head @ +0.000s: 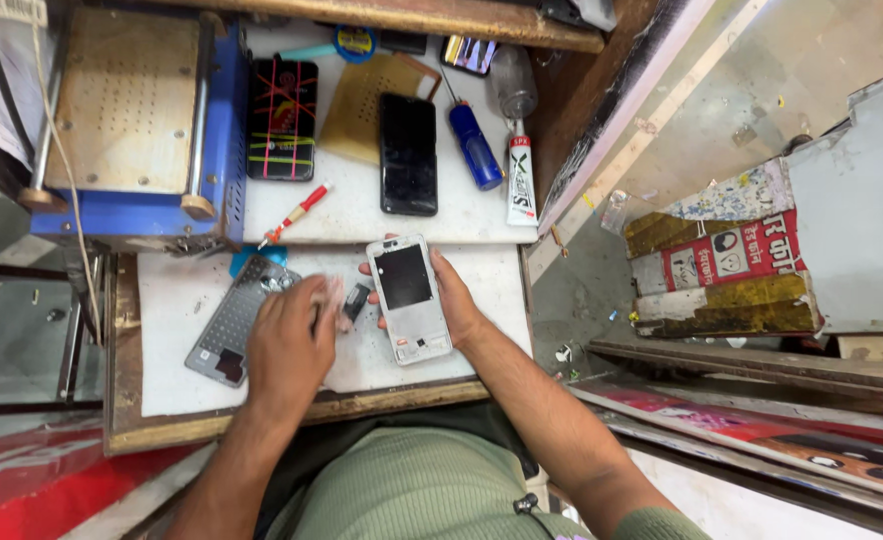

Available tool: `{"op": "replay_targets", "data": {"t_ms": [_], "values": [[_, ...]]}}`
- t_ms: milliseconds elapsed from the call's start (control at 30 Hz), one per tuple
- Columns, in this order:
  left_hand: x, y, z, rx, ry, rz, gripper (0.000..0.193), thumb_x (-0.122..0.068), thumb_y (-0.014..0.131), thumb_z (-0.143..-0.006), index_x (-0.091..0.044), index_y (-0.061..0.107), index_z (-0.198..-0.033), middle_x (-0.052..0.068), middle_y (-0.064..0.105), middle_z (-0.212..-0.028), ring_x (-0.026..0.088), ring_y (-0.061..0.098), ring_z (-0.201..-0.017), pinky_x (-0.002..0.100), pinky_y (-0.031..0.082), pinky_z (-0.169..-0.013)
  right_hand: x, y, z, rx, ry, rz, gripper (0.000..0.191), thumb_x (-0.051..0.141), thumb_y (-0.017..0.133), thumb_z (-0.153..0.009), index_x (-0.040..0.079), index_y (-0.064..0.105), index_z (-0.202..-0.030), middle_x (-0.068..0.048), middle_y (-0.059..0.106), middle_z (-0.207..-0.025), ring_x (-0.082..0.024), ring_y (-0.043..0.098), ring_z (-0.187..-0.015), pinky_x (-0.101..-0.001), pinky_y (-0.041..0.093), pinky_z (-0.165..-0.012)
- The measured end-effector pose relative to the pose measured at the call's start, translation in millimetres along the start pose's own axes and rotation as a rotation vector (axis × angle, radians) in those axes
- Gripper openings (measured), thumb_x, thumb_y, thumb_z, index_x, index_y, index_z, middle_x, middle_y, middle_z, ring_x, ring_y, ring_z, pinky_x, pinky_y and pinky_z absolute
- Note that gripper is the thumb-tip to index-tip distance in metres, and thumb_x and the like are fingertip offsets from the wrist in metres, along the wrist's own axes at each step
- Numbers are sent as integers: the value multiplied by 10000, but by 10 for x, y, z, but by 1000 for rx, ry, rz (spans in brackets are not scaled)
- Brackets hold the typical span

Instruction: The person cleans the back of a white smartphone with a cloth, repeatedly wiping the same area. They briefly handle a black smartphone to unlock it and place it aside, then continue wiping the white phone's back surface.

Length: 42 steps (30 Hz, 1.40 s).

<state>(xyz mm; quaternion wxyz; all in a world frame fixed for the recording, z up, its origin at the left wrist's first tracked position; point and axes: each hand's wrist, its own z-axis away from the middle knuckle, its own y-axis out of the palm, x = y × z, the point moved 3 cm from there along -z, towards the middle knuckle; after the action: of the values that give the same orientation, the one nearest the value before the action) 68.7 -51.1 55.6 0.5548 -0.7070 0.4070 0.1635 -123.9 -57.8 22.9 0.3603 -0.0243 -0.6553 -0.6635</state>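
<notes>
The right hand (457, 300) cradles a white rectangular phone frame with a dark inner panel (408, 297) from beneath, fingers curled round its edges so the open side faces up just above the white worktop (177, 350), while the left hand (290, 345) presses flat, gripping nothing, on a grey perforated phone back plate (224, 325) (a small dark part (357, 300) lies between them). Counted: two stripped shells here, two dark phones (408, 153) on the upper worktop, one blue-handled screwdriver (474, 145), one white glue tube (521, 180), one small red tool (297, 213)

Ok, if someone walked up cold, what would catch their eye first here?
Probably the white phone frame held in the right hand at the middle of the white worktop. Next, the left hand pressing on a grey phone panel beside it, and the blue machine at the upper left.
</notes>
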Motion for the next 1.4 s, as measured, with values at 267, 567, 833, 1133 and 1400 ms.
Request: {"op": "replay_targets", "data": {"t_ms": [267, 567, 833, 1133, 1400], "values": [[-482, 350, -354, 48, 259, -48, 343, -4, 671, -858, -89, 731, -1185, 159, 653, -1266, 350, 666, -1095, 416, 555, -901, 10, 15, 3, -273, 36, 91, 686, 566, 354, -1096, 68, 439, -1561, -163, 571, -1449, -283, 610, -1266, -421, 525, -1081], [-562, 430, -426, 110, 309, -161, 339, -30, 659, -809, -40, 716, -1143, 107, 670, -1151, 312, 613, -1008, 436, 518, -828, 37, 43, 6, -371, 21, 204, 645, 560, 380, -1074, 93, 504, -1501, -128, 601, -1397, -231, 594, -1245, -377, 508, -1059], [-450, 331, -593, 55, 239, -205, 284, -33, 685, -812, -27, 708, -1096, 110, 660, -1084, 307, 625, -923, 425, 535, -806, 28, -20, -26, -413, 6, 207, 641, 564, 423, -1033, 140, 499, -1507, -74, 627, -1406, -193, 629, -1235, -335, 544, -1037], [-486, 296, -630, 137, 198, -217, 330, -3, 673, -776, 5, 667, -1106, 156, 637, -1067, 337, 621, -917, 428, 541, -798, -16, -13, 15, -448, 37, 233, 663, 559, 422, -1049, 108, 469, -1533, -128, 611, -1420, -233, 633, -1226, -372, 560, -1012], [-514, 329, -359, 218, 186, -316, 164, -32, 620, -812, -37, 653, -972, 122, 613, -925, 319, 616, -877, 444, 535, -737, 37, 184, 1, -300, -43, 260, 633, 528, 362, -1080, 166, 394, -1599, -121, 570, -1471, -238, 601, -1272, -400, 519, -1071]]}}
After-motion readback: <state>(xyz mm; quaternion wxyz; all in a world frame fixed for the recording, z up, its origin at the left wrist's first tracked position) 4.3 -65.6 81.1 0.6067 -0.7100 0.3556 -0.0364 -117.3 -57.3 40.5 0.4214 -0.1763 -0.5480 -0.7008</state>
